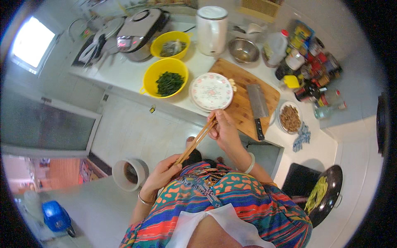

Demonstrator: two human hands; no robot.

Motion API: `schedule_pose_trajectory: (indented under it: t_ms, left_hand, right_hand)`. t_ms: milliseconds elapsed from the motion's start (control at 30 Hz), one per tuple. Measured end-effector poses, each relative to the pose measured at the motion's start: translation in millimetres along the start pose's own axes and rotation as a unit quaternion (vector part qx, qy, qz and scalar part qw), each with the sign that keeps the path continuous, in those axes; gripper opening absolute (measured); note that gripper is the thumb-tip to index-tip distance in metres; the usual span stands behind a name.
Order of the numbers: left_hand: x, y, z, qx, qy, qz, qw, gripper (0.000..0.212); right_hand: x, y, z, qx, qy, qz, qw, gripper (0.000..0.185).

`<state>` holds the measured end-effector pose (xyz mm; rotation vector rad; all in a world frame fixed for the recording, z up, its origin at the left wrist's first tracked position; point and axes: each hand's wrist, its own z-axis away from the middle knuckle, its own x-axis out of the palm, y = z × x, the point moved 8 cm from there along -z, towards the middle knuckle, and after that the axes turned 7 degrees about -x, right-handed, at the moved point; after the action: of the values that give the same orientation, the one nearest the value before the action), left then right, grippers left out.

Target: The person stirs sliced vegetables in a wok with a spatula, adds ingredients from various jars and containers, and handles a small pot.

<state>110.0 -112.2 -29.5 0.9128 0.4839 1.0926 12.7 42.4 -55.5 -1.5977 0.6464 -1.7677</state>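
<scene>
A pair of wooden chopsticks (198, 138) slants across in front of my body. My right hand (224, 128) grips their upper ends, close to the counter edge. Around the lower ends closes my left hand (166, 171), down by my waist. Just beyond my right hand sit stacked white plates (211, 91) with a floral pattern, partly over a wooden cutting board (242, 108). On the board lie a cleaver (258, 102) with a black handle and a few garlic cloves (232, 84) beside the plates.
Yellow baskets (149, 69), one holding chopped greens (170, 83), stand left of the plates. A bowl of cooked minced meat (290, 118) and a blue-white cloth (301, 138) lie right. Bottles (307, 90) crowd the corner. A wok (332, 192) with green strips is at lower right.
</scene>
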Motion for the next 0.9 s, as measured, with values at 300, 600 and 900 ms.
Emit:
schedule_pose_trajectory:
  t_ms: [300, 600, 900]
  left_hand:
    - [-99, -6, 5, 0.061, 0.034, -0.090, 0.993, 0.027]
    - [-353, -58, 102, 0.070, 0.227, 0.120, 0.964, 0.024]
    - [-544, -62, 161, 0.142, 0.393, 0.279, 0.865, 0.023]
  right_hand:
    - [98, 61, -42, -0.002, -0.126, 0.119, 0.985, 0.032]
    - [331, 222, -135, 0.025, -0.311, 0.218, 0.925, 0.035]
    - [477, 235, -262, -0.139, -0.367, 0.468, 0.792, 0.021]
